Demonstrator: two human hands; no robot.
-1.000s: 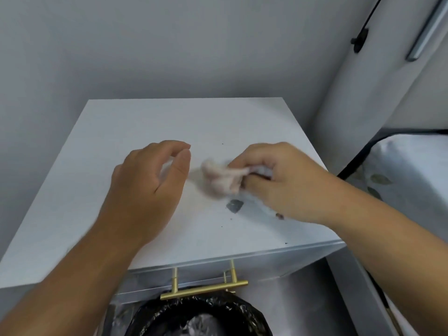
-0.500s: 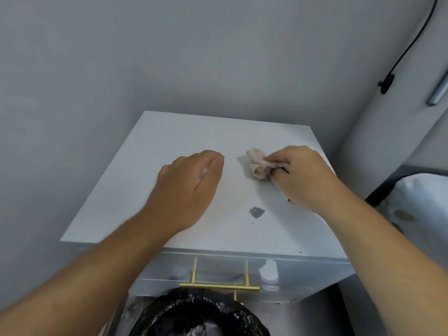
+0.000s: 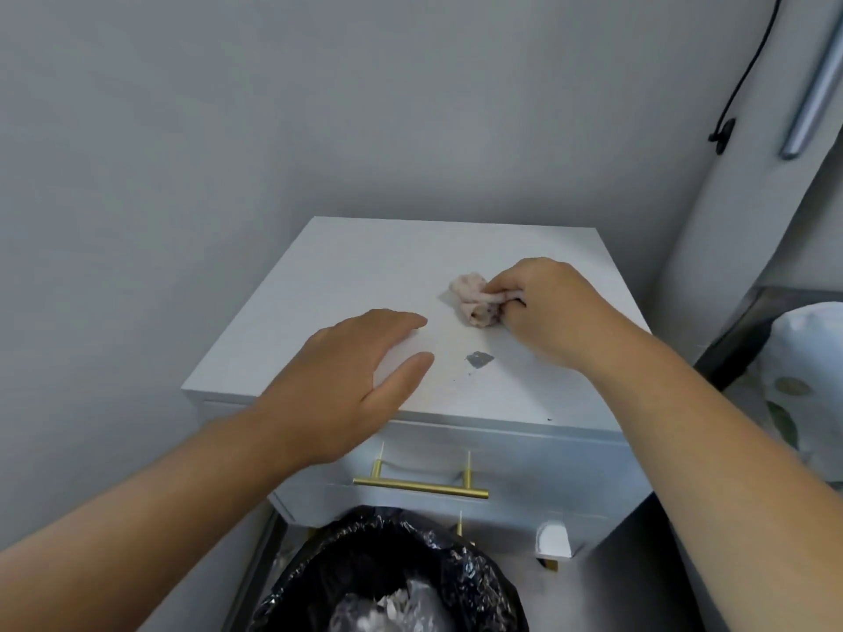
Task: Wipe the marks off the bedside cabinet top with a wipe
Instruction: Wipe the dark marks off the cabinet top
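Note:
The white bedside cabinet top (image 3: 374, 266) fills the middle of the view. A grey patch-shaped mark (image 3: 480, 359) sits near its front, with small dark specks beside it. My right hand (image 3: 552, 312) pinches a crumpled, soiled pinkish wipe (image 3: 474, 301) and presses it on the top just behind the grey mark. My left hand (image 3: 351, 385) lies flat on the front left part of the top, fingers apart and holding nothing.
A bin lined with a black bag (image 3: 392, 581) stands on the floor right in front of the cabinet. The drawer has a gold bar handle (image 3: 419, 488). A grey wall is behind and to the left; a bed edge (image 3: 803, 380) lies at the right.
The camera has pulled back and tilted, so the cabinet looks smaller. My right hand with the wipe has moved away from the grey mark toward the back. My left hand has flattened, fingers spreading.

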